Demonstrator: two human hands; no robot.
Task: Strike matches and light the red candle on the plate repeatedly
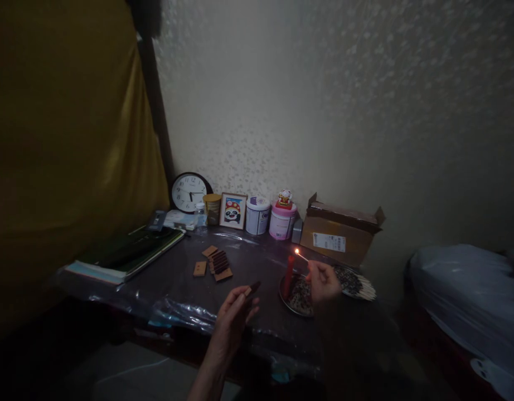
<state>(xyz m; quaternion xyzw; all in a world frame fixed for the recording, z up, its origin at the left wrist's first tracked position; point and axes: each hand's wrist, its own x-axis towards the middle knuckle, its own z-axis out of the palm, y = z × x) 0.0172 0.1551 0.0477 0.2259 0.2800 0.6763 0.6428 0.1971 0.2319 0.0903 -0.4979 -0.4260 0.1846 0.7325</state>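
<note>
My right hand (324, 281) pinches a lit match (304, 257), its small flame at the tip, just above and to the right of a red candle (289, 278). The candle stands upright at the left side of a round plate (284, 301) strewn with dark bits; no flame shows on its top. Between the fingers of my left hand (234, 312) is a small, flat striker piece (252, 288) with a dark face. Similar brown striker pieces (218, 264) with dark strips lie in a loose pile farther back on the table.
Several matches (365, 288) lie fanned at the right. Behind are a cardboard box (338, 231), a pink tub (282, 225) with a figurine, a white tub (257, 216), a framed picture (233, 211) and a clock (190, 192). A large book (131, 253) lies left.
</note>
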